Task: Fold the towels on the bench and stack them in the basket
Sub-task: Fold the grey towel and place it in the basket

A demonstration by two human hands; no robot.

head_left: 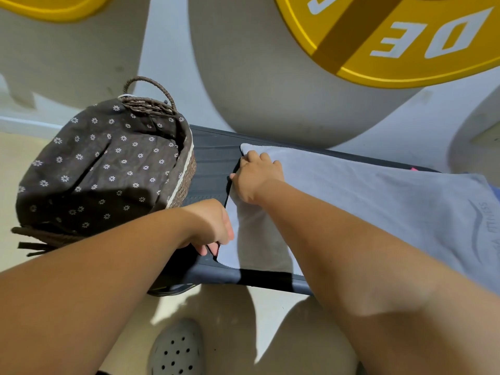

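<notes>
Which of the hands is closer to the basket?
Left. The left hand grips the towel beside the basket; the right hand holds its far corner, farther off.

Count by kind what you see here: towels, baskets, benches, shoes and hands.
Towel: 1 in plain sight; its right end may hide more
Basket: 1
Bench: 1
Shoe: 1
Hands: 2 (left hand, right hand)
Total: 6

yellow disc (pixel 422 67): white letters "DE", upside down | towel (pixel 378 201): faint logo, "FITNESS" at right edge
</notes>
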